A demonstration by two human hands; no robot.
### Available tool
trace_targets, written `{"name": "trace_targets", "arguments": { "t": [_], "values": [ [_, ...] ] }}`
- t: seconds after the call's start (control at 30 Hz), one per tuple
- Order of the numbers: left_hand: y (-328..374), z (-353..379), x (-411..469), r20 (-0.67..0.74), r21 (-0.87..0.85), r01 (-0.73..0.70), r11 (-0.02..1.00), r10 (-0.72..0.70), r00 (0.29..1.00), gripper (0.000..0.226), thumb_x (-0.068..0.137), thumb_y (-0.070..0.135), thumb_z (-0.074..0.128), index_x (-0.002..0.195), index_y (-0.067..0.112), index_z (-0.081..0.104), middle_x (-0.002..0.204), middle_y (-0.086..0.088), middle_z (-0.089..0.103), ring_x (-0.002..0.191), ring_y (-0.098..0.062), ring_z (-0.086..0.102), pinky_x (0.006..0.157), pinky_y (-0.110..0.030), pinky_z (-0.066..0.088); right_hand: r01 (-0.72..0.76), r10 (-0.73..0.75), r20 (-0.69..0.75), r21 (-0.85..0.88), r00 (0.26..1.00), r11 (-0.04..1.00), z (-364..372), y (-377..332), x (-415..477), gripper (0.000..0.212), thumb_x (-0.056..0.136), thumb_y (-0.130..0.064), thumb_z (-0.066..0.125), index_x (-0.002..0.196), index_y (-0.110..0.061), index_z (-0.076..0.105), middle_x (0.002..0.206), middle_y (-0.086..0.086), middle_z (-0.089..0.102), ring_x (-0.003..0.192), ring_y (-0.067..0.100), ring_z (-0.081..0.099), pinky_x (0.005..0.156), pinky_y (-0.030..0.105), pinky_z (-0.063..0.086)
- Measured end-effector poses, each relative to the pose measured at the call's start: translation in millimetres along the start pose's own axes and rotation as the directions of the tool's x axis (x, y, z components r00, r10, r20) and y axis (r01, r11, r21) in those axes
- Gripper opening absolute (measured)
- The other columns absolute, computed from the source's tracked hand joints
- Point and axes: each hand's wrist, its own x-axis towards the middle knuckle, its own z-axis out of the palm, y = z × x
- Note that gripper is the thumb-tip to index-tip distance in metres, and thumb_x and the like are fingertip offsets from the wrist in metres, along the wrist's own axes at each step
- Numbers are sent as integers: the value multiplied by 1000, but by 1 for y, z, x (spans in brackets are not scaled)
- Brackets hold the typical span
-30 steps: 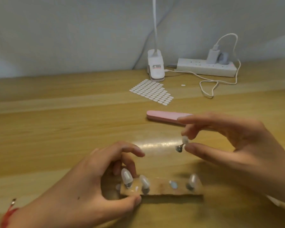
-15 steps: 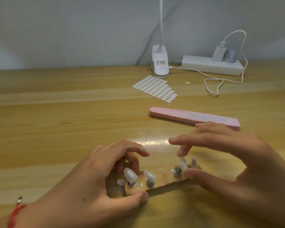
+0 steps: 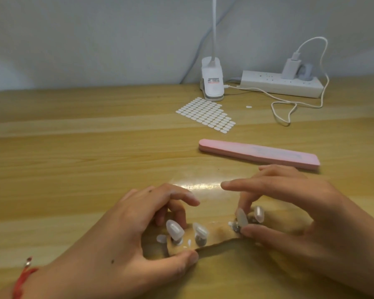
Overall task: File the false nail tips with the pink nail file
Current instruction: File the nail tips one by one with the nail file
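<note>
— Four false nail tips (image 3: pixel 175 229) counted, each upright on a small stand stuck to one cardboard strip (image 3: pixel 218 235). Location?
— Strip sits at the near edge of the wooden table (image 3: pixel 73 165), between both hands, with its right end angled away.
— Entry: left hand (image 3: pixel 121 240).
— Grips the strip's left end. Thumb on the near edge, curled fingers behind the first two tips. Red cord bracelet (image 3: pixel 22 279) at the wrist.
— Entry: right hand (image 3: pixel 300 223).
— Thumb and one bent finger pinch the third tip (image 3: pixel 241 217) low down, at its stand. Forefinger held out straight above. The fourth tip stands just beside it, to the right.
— Entry: pink nail file (image 3: pixel 259 153).
— One, lying flat on the table just beyond the right hand's fingers, in neither hand.
— Sundries, far side?
— One sheet of white oval stickers (image 3: pixel 205 114). One white lamp clip (image 3: pixel 212 83). One power strip (image 3: pixel 281 84) with a charger plugged in, and one looped white cable (image 3: pixel 289 104).
</note>
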Motion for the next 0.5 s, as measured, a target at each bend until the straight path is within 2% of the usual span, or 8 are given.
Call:
{"name": "trace_targets", "arguments": {
  "t": [0.17, 0.5],
  "values": [
    [-1, 0, -1, 4, -43, 32, 999, -32, 999, 54, 64, 51, 73, 114, 38, 55, 93, 18, 62, 80, -8, 58, 71, -10, 40, -51, 52, -14, 31, 999, 998, 5, 0, -2, 47, 77, -46, 75, 121, -48, 57, 118, -39, 49, 114, -7, 53, 92, 16, 45],
    [2, -2, 0, 15, -71, 41, 997, -40, 999, 53, 63, 48, 75, 111, 37, 56, 90, 17, 65, 73, -7, 59, 67, -11, 42, -91, 91, 24, 28, 996, 995, 5, -7, -1, 47, 79, -43, 77, 121, -47, 58, 116, -39, 49, 113, -12, 50, 93, 18, 45]
  ]
}}
